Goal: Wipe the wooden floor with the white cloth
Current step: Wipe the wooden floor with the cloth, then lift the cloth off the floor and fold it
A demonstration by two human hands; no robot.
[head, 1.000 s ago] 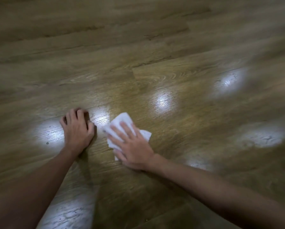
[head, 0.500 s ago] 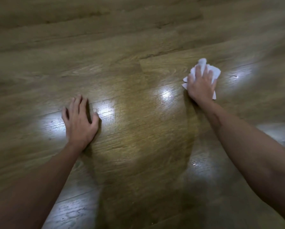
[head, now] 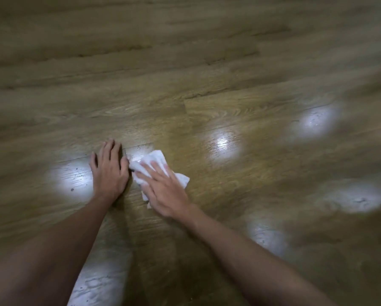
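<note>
The right hand (head: 165,191) lies flat, fingers spread, pinning the cloth (head: 155,160) to the floor (head: 229,74); the left hand (head: 109,171) rests open just beside it. The cloth looks light, soft and apt to bunch, so it is best pressed under the palm at its middle.

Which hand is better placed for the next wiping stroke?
Right. The right hand lies flat on the white cloth, pressing it to the wooden floor; the left hand is braced bare on the boards beside it.

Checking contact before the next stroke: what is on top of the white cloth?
The right hand lies flat on the white cloth, fingers spread. The cloth's edges show around it; the part under the palm is hidden. The left hand rests on the floor beside it.
</note>
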